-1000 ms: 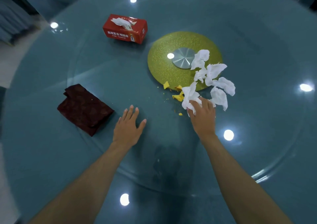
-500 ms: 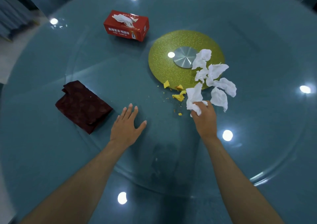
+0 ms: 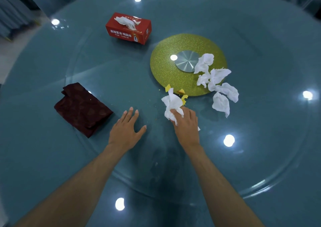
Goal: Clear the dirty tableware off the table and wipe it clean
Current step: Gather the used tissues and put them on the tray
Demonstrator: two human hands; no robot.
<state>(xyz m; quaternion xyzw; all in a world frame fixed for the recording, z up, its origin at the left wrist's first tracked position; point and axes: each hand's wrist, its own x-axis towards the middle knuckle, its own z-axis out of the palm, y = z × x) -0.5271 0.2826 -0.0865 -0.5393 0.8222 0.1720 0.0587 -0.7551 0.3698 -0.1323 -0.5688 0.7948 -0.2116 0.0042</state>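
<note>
Round blue glass tabletop (image 3: 260, 148), glossy with light reflections, with a glittery gold disc (image 3: 166, 70) at its middle. A folded maroon cloth (image 3: 83, 109) lies toward the left edge and a red tissue box (image 3: 128, 30) toward the far edge. The left hand (image 3: 126, 129) lies flat on the glass, fingers spread. The right hand (image 3: 186, 124) clutches a crumpled white tissue (image 3: 171, 103) beside yellow scraps (image 3: 184, 99) at the disc's near rim.

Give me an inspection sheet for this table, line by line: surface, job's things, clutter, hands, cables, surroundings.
Surface: blue glass table, lamp reflections; gold disc at centre.
Job's things: dark red cloth folded, left of the hands; tissue box far side.
Clutter: crumpled tissues over the disc's edge; yellow scraps beside it.
Hands: left hand flat on the glass; right hand grips a tissue wad.
Cables: nothing seen.
Surroundings: blue fabric top left, blurred.
</note>
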